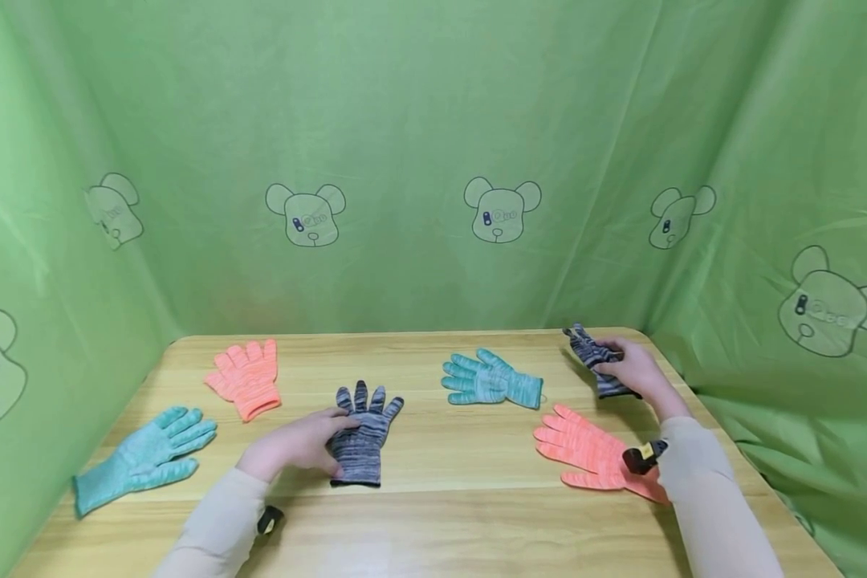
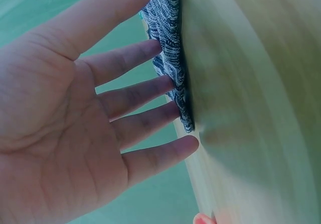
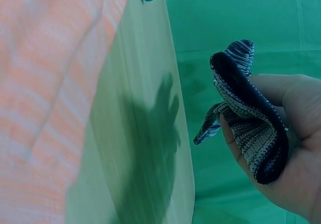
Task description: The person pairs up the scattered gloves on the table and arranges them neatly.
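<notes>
A black-and-grey knit glove (image 1: 364, 441) lies flat near the table's middle, its fingers pointing away from me. My left hand (image 1: 307, 440) touches its left side; in the left wrist view the fingers (image 2: 145, 118) are spread and fairly straight, the tips against the knit. At the far right, my right hand (image 1: 634, 371) grips a second black-and-grey glove (image 1: 585, 349). In the right wrist view this glove (image 3: 251, 128) is folded between thumb and fingers, its dark cuff facing the camera and held off the table. Part of the right fingers is hidden behind it.
Two teal gloves lie on the wooden table (image 1: 433, 522): one (image 1: 140, 457) at the left, one (image 1: 491, 379) right of centre. One orange glove (image 1: 249, 377) lies back left; another (image 1: 585, 449) is partly under the right forearm. Green curtains (image 1: 405, 281) stand around the back and sides.
</notes>
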The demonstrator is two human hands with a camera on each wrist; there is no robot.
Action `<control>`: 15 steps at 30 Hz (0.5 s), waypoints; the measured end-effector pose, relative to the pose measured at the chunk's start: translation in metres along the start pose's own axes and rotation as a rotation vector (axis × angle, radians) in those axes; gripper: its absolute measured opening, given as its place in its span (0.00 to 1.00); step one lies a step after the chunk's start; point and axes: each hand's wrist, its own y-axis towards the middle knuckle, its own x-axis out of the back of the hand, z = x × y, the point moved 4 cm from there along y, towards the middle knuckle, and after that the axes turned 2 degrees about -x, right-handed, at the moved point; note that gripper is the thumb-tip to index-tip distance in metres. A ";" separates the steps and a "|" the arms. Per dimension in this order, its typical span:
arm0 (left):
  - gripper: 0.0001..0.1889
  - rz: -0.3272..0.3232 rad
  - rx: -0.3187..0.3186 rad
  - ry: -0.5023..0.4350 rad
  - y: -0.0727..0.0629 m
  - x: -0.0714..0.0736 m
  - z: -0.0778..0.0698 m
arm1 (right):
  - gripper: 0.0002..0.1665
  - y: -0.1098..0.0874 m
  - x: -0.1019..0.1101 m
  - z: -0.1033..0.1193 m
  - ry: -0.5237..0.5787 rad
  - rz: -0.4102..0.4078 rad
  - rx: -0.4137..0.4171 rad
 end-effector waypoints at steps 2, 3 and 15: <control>0.45 0.000 0.001 0.001 0.000 0.000 0.000 | 0.34 -0.002 0.001 0.002 0.007 -0.005 -0.001; 0.45 -0.001 0.001 0.003 0.000 0.000 0.001 | 0.34 -0.003 0.001 0.004 0.010 -0.010 -0.003; 0.45 -0.003 -0.010 0.002 -0.001 0.000 0.001 | 0.35 -0.016 0.005 0.019 0.055 -0.052 0.002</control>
